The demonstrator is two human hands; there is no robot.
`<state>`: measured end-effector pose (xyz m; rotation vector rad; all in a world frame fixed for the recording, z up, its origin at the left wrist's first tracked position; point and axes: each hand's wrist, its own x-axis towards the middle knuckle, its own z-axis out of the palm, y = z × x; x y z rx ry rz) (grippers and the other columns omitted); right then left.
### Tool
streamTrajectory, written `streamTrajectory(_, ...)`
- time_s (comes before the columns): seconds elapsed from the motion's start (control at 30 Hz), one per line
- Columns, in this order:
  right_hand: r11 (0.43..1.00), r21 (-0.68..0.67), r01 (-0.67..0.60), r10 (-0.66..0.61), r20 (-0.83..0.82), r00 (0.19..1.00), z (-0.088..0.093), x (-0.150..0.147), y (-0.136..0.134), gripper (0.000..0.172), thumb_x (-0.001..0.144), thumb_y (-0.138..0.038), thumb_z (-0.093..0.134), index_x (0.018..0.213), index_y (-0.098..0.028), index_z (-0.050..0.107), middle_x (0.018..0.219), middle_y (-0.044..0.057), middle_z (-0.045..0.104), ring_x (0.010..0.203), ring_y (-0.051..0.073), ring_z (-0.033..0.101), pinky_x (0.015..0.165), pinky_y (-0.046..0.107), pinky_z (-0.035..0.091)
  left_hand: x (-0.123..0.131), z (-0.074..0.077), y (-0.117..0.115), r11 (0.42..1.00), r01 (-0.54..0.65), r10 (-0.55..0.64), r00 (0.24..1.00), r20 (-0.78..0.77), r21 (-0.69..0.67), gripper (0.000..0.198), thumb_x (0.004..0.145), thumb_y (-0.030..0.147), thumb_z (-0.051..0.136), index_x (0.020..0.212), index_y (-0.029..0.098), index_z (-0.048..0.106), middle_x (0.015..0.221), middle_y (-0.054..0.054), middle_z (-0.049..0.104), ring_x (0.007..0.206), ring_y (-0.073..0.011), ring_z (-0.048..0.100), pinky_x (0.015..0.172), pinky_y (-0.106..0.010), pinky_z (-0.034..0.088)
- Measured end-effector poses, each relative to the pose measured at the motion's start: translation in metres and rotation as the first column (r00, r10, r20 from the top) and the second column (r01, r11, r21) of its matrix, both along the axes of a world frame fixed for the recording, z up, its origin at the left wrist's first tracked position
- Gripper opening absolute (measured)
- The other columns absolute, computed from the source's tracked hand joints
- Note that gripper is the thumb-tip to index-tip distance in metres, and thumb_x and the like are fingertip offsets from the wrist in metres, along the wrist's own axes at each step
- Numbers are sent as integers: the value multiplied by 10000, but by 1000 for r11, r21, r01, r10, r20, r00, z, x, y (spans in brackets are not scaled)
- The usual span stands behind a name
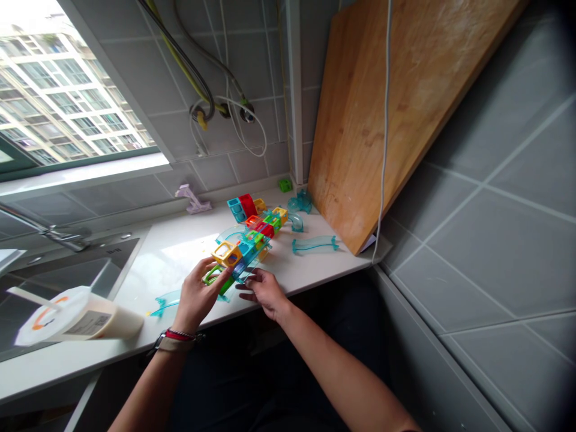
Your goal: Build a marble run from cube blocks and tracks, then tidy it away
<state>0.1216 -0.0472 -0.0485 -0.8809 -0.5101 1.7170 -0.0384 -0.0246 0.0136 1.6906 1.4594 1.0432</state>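
A row of colourful hollow toy building blocks point(260, 230) with clear teal marble-run track pieces stretches across the white counter. My left hand point(201, 291) grips its near end, with fingers around a yellow block point(226, 254) and a green block point(219, 279). From the right, my right hand point(266, 294) has its fingers closed at the lower end of a clear teal track piece point(245, 269) along the row's side; the fingertips are partly hidden. Behind the row lies a second cluster of blue, red and yellow blocks point(245, 206).
Loose on the counter are a wavy teal track point(315, 244), teal parts point(300, 201), a green block point(285, 185) and another track point(165, 302). A drink cup with a straw point(85, 318) stands left by the sink point(128, 264). A wooden board point(396, 102) leans right, with a hanging cable point(385, 132).
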Motion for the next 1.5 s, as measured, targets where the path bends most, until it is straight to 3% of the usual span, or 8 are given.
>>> streamTrajectory(0.23, 999, -41, -25, 29, 86, 996, -1, -1, -3, 311, 762, -187, 806, 1048, -157, 688, 899, 20, 669, 842, 183, 734, 694, 308, 596, -1, -4, 2, 1000, -10, 10, 1000, -2, 2, 567, 793, 574, 788, 1216, 217, 667, 1208, -138, 721, 1082, -318, 718, 895, -444, 605)
streamTrajectory(0.4, 999, 24, -32, 22, 356, 934, -5, 9, -6, 551, 669, -200, 868, 1193, -140, 709, 996, 63, 723, 827, 191, 718, 708, 307, 595, -1, -3, 1, 1000, 0, 0, 1000, 19, 4, 566, 790, 572, 790, 1210, 212, 666, 1210, -138, 722, 1086, -322, 716, 902, -453, 605)
streamTrajectory(0.5, 990, 83, -117, 41, 619, 784, -3, 24, -11, 635, 643, -236, 879, 1252, -163, 716, 1029, 76, 742, 866, 228, 724, 728, 329, 600, 1, 0, -1, 1000, 2, -2, 1000, 12, 11, 562, 795, 576, 781, 1205, 209, 668, 1209, -138, 727, 1129, -328, 699, 921, -454, 597)
streamTrajectory(0.63, 949, 212, -234, -80, 878, 471, 3, 59, -14, 516, 669, -129, 785, 1182, -191, 775, 1010, 76, 757, 857, 240, 722, 850, 366, 582, 4, 4, -3, 1000, 8, -8, 1000, 15, 6, 540, 806, 576, 771, 1188, 208, 671, 1209, -135, 732, 1134, -323, 699, 935, -451, 592)
streamTrajectory(0.77, 868, 308, -390, -232, 945, 232, 9, 103, -4, 470, 720, -91, 692, 1161, -218, 792, 1090, 88, 754, 952, 264, 715, 896, 348, 557, 5, 6, -5, 1000, -8, 8, 1000, -4, -1, 545, 799, 583, 773, 1188, 213, 678, 1218, -134, 734, 1108, -322, 710, 939, -462, 592)
streamTrajectory(0.9, 808, 322, -494, -324, 942, 84, 11, 137, 13, 489, 778, -91, 641, 1222, -249, 770, 1147, 83, 746, 1038, 257, 707, 959, 335, 535, 5, 7, -6, 1000, -7, 7, 1000, 22, 5, 537, 794, 588, 775, 1172, 216, 689, 1235, -130, 733, 1114, -320, 710, 936, -447, 597)
streamTrajectory(1.13, 778, 328, -536, -423, 904, -60, 5, 156, 26, 435, 863, -72, 577, 1211, -252, 768, 1176, 88, 742, 1104, 260, 662, 1005, 363, 507, 4, 2, -6, 999, -24, 24, 999, 27, 25, 544, 803, 577, 770, 1205, 222, 683, 1225, -115, 740, 1087, -312, 721, 899, -429, 609)
streamTrajectory(1.5, 732, 527, -431, -598, 801, -36, -7, 162, 17, 295, 926, -135, 598, 1160, -232, 750, 1141, 109, 689, 1109, 289, 602, 1006, 445, 534, -7, -4, 8, 995, -71, 71, 997, 6, 70, 577, 824, 601, 733, 1248, 216, 658, 1250, -121, 734, 1067, -316, 731, 874, -421, 607)
